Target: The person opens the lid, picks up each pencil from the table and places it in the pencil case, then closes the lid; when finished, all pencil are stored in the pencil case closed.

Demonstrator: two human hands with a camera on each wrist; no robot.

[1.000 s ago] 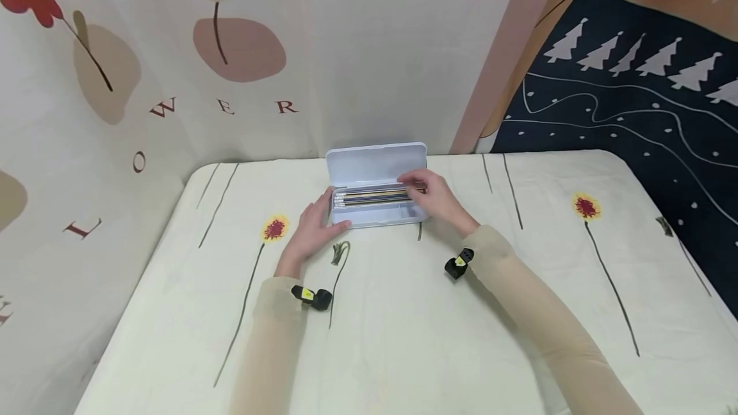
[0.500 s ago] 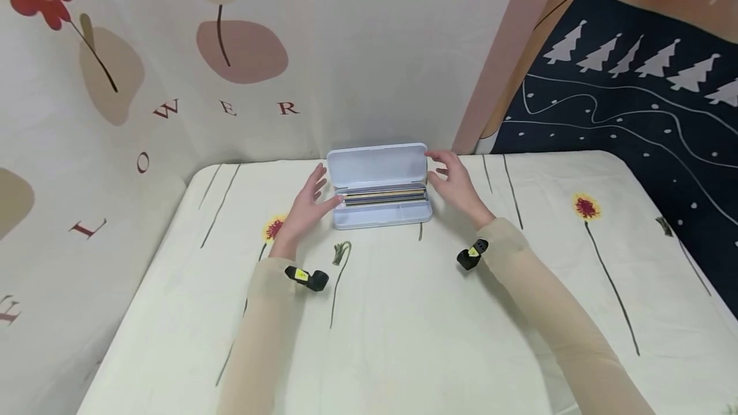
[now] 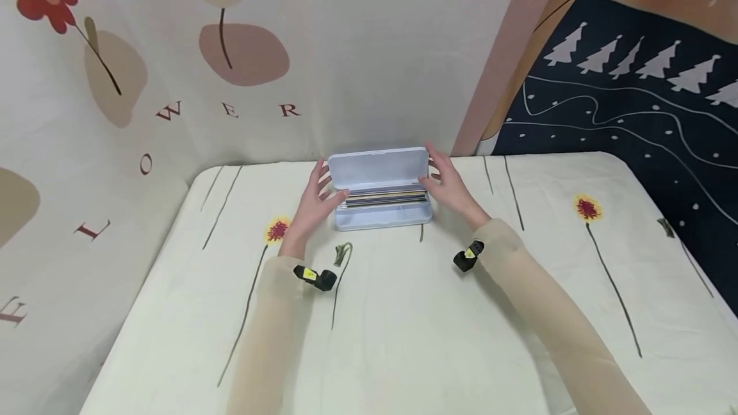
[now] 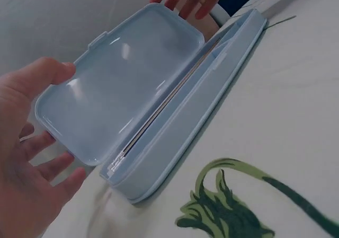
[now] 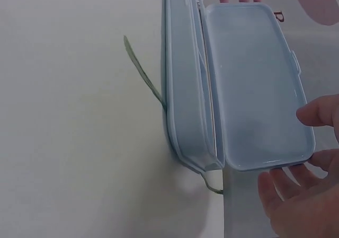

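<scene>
A pale blue pencil case lies open near the table's far edge, its lid standing up at the back. Several pencils lie side by side in the case, the row running along its length. My left hand is at the lid's left end, fingers spread beside the rim; in the left wrist view its thumb overlaps the lid's edge. At the right end is my right hand, fingertips right at the lid's end and thumb over its inner face.
A white cloth printed with flowers covers the table. Behind the case hangs a pale curtain with printed shapes and letters. Dark fabric with white trees hangs at the right.
The right hand has left the pencils and moved out to the lid's right end. The left hand has shifted from the case's front left corner up beside the lid.
</scene>
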